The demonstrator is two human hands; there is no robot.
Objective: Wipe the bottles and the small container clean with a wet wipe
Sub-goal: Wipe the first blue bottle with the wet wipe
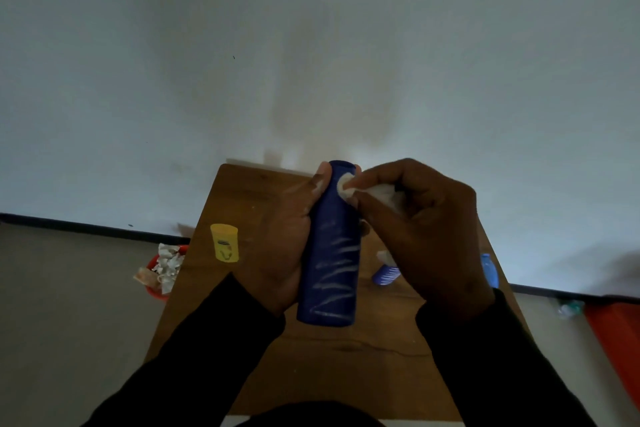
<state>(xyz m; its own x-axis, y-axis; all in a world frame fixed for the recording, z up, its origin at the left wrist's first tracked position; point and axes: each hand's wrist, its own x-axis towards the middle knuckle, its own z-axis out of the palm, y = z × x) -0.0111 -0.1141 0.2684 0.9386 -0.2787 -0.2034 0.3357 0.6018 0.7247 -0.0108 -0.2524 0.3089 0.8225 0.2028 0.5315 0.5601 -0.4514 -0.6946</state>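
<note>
Wooden table (242, 340) holds yellow container (224, 243); left hand (289, 246) grips dark blue bottle (330, 253), right hand (420, 232) pinches wipe (346, 188)

The table (221, 288) stood against the wall (311, 45). On it, a small container (224, 242) stood at the left, two bottles (386, 274) (489, 269) at the right. Between them, above the table, both hands (287, 243) (422, 236) held a third bottle (330, 253). A bin (162, 270) stood on the floor, left of the table.

Dim light. Pale wall (311, 28) filled upper frame; dark baseboard (86, 226) met grey floor (62, 305); wooden desk (346, 357) lower centre.
</note>
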